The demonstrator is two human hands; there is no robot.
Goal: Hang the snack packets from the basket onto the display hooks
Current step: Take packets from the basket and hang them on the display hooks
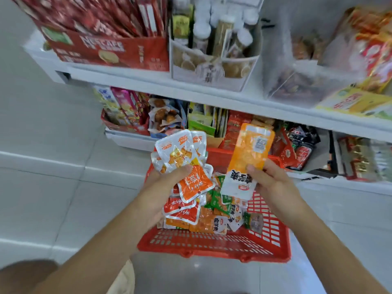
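Holding a bunch of small packets (180, 152) in my left hand (163, 183), fingers curled around them, I stand over the red basket (212, 245), where more packets (212, 221) lie. My right hand (269, 179) pinches one long orange packet (250, 149) above the basket. I think this is the picking-up step. No hooks are in view, so next I must find one and bring the packet's top end to it.
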